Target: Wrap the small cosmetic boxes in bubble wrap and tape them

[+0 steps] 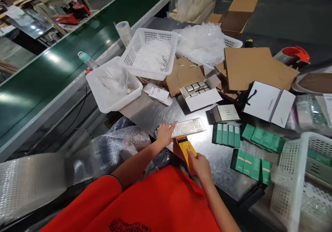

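My left hand (165, 135) is at the near left end of a flat, narrow bubble-wrapped package (190, 127), its fingers bent over it and the thumb stuck out. The package lies on the metal tabletop (220, 169). My right hand (201, 165) is closed around a yellow handheld tool (187, 149) that looks like a tape dispenser. Its dark front end points at the package's near edge, close to my left hand. Whether it touches the wrap is unclear.
Right of my hands lie green boxes (228, 135) in groups, a silver box (227, 113) and a white gift bag (268, 102). White baskets (112, 104) stand at the back left, another basket (302, 187) at right. Bubble wrap (121, 145) lies left; a green conveyor (70, 59) runs behind.
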`<move>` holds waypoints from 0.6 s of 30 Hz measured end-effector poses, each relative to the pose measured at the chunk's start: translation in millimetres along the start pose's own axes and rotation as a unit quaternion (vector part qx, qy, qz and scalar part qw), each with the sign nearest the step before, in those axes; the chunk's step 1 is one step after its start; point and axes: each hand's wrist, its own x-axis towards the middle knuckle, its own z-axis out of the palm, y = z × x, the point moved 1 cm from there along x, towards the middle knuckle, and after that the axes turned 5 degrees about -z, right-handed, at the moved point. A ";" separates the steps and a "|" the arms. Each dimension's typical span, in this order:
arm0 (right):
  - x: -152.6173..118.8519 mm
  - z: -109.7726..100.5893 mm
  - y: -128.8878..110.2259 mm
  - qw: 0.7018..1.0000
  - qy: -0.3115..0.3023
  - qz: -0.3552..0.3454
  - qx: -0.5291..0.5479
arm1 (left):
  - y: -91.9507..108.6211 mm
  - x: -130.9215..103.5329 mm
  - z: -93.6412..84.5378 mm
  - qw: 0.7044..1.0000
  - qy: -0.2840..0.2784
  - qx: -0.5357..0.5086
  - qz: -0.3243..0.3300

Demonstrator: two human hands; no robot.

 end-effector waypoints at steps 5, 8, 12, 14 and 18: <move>29.8 -13.4 -49.0 0.996 -0.016 0.032 -0.077 | 0.7 -0.5 -5.5 1.000 -0.018 -0.002 -0.016; 24.8 -23.4 -53.8 0.996 -0.018 0.024 -0.081 | 2.3 0.8 -8.1 0.999 -0.034 -0.014 -0.023; -4.7 -45.2 -0.2 0.995 0.007 0.007 -0.100 | 19.7 9.7 -10.2 1.000 -0.005 0.003 -0.016; -20.8 -52.1 37.9 0.991 0.034 -0.006 -0.127 | 33.4 16.1 -7.9 1.000 0.004 0.012 -0.006; -37.1 -40.3 79.4 0.988 0.037 -0.053 -0.141 | 51.1 23.8 -3.3 0.999 0.025 0.001 -0.029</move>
